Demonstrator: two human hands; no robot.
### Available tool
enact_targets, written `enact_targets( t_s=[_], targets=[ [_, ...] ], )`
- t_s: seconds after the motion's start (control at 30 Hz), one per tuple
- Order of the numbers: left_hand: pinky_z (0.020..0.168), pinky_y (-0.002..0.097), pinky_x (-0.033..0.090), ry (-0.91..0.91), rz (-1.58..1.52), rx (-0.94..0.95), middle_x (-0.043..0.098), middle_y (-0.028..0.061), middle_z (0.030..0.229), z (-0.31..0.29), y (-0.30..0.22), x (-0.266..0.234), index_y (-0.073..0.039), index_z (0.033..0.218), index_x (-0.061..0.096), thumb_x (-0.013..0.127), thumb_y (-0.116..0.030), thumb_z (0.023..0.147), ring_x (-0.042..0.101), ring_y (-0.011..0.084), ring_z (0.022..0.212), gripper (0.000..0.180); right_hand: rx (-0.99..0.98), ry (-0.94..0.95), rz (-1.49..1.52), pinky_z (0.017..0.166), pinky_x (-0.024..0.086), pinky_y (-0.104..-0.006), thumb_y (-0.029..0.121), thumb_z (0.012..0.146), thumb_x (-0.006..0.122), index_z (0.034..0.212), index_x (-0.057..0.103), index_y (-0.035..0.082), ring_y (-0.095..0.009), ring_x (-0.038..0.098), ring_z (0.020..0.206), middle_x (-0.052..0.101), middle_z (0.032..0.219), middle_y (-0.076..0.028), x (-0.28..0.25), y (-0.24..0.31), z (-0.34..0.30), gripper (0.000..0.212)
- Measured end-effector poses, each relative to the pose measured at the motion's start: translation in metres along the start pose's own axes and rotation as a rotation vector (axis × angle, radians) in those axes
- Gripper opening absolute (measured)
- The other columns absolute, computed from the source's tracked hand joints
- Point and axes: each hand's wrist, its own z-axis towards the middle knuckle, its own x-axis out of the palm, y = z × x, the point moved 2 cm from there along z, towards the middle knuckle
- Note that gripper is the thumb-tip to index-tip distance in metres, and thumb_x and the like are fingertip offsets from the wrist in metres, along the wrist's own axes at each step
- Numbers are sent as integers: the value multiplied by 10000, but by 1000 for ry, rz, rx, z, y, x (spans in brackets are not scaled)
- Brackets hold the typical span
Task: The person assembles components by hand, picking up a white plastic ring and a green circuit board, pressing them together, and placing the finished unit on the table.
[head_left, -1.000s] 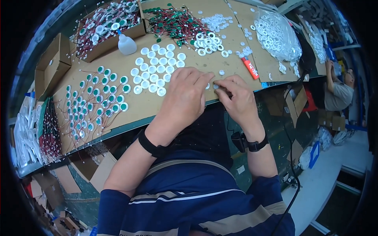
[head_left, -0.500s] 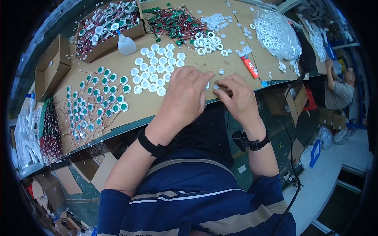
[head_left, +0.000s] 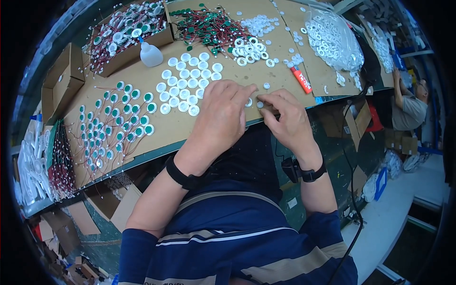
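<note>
My left hand (head_left: 221, 107) hovers low over the table's near edge, its fingers curled around a white ring-shaped cap (head_left: 249, 102) that is mostly hidden behind them. To its right, my right hand (head_left: 287, 111) has thumb and forefinger bent about a small translucent disc (head_left: 260, 104) at their tips. A second small disc (head_left: 266, 86) lies on the cardboard just beyond both hands. Left of my left hand, several white round caps (head_left: 183, 83) are laid out in rows. Farther left are caps with green discs and red wires (head_left: 126, 99).
An open box of wired parts (head_left: 133, 35) stands at the back left beside a white squeeze bottle (head_left: 151, 54). Behind lie green wired discs (head_left: 209, 26), loose white rings (head_left: 249, 51), a red tube (head_left: 301, 80) and a bag of rings (head_left: 330, 38). A co-worker (head_left: 411, 107) sits at far right.
My right thumb has drawn back slightly from the small disc, widening the gap to the forefinger. My left hand has barely moved.
</note>
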Motion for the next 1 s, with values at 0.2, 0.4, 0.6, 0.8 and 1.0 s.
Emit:
enact_targets(
  t_s=[0.2,0.4,0.6,0.8,1.0],
  targets=[
    [1153,530,510,2,1,-6,764,148,1164,0,1,0,-41,1392,798,758,93,893,697,378,1229,518,2,1,-29,852,647,-402,29,991,854,1235,851,-2,-302,819,975,787,1117,-146,1,2,1,247],
    [1124,526,522,-11,-2,-8,784,132,1177,0,0,-1,-46,1387,799,756,93,926,710,374,1213,484,0,-17,-22,819,642,-390,31,1003,860,1222,847,-10,-289,809,919,781,1103,-142,3,1,2,223],
    [1119,529,522,-10,-9,-10,784,135,1181,0,0,-2,-39,1393,793,754,93,920,710,380,1210,492,-5,-65,71,764,626,-378,31,1004,866,1215,846,-13,-265,778,832,768,1077,-143,11,13,10,217],
    [1115,532,521,-13,-21,-9,781,139,1184,0,0,-1,-32,1401,788,751,93,913,709,387,1209,505,-28,-70,45,736,614,-385,44,999,882,1181,845,-18,-256,762,801,763,1040,-133,19,16,12,195],
    [1116,530,519,-15,-19,-16,779,137,1184,-1,2,-1,-35,1402,787,765,84,910,706,385,1207,507,-24,-67,32,729,610,-387,56,998,890,1152,847,-21,-256,762,797,761,1020,-131,21,17,14,177]
  ],
)
